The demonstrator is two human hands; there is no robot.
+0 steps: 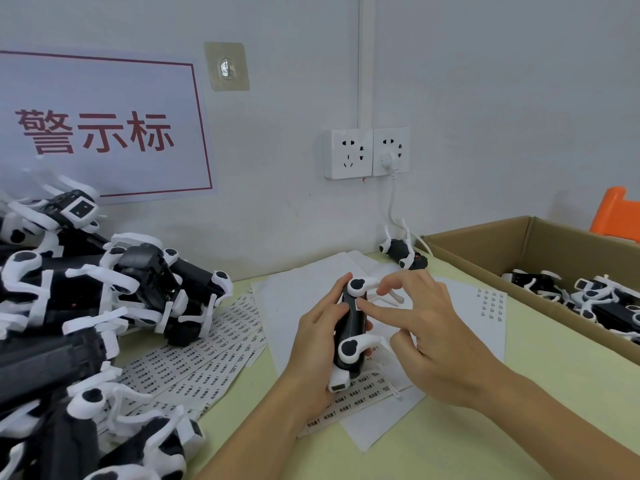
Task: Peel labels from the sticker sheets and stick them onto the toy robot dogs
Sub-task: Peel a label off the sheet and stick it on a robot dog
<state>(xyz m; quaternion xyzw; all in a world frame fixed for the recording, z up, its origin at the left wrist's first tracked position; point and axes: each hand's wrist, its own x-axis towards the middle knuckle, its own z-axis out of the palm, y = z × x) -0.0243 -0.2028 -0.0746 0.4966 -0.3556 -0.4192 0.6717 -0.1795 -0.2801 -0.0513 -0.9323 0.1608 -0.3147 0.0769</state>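
My left hand [317, 336] grips a black-and-white toy robot dog [353, 327], held on its side above the table with its white legs pointing right. My right hand [420, 318] is beside it, its index fingertip pressing on a small label on the dog's black body while the other fingers are spread. Sticker sheets [204, 358] with rows of small printed labels fan out on the table to the left, and another strip of labels [349, 400] lies under the dog.
A big pile of robot dogs [86, 306] fills the left side. A cardboard box [485, 251] at the right holds more dogs. One dog [401, 252] lies by the wall under the sockets [367, 152]. White backing papers [304, 285] cover the table's middle.
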